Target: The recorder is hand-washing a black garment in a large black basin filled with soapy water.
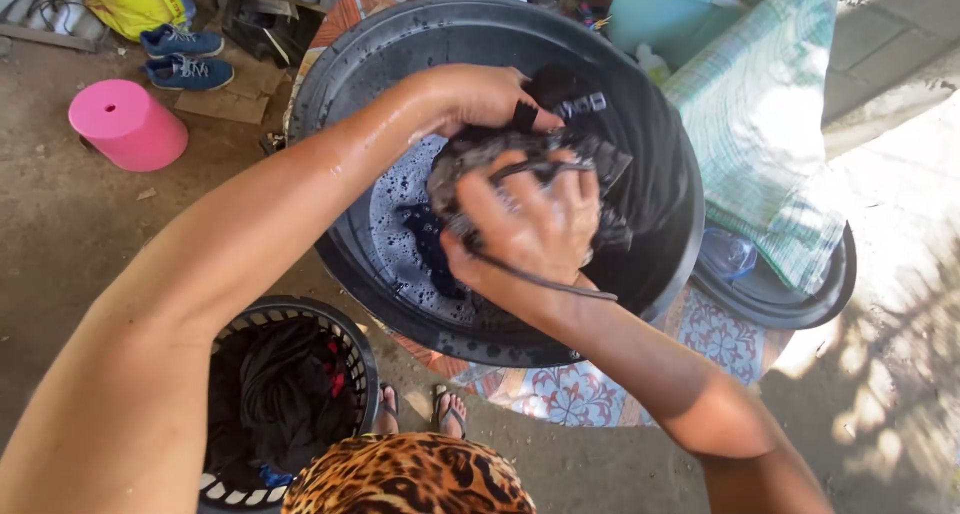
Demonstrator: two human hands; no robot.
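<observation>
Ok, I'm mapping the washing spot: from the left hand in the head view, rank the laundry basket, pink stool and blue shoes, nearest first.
From the left hand:
1. Laundry basket, below it, by the feet.
2. Blue shoes, upper left.
3. Pink stool, far left.
Shoes and stool are nearly level; that order is tentative.

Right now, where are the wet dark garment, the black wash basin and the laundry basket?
wet dark garment [560, 154], head view, bunched fabric between the hands.
black wash basin [345, 79], head view, bare upper-left inner wall.
laundry basket [362, 359], head view, right rim.
</observation>
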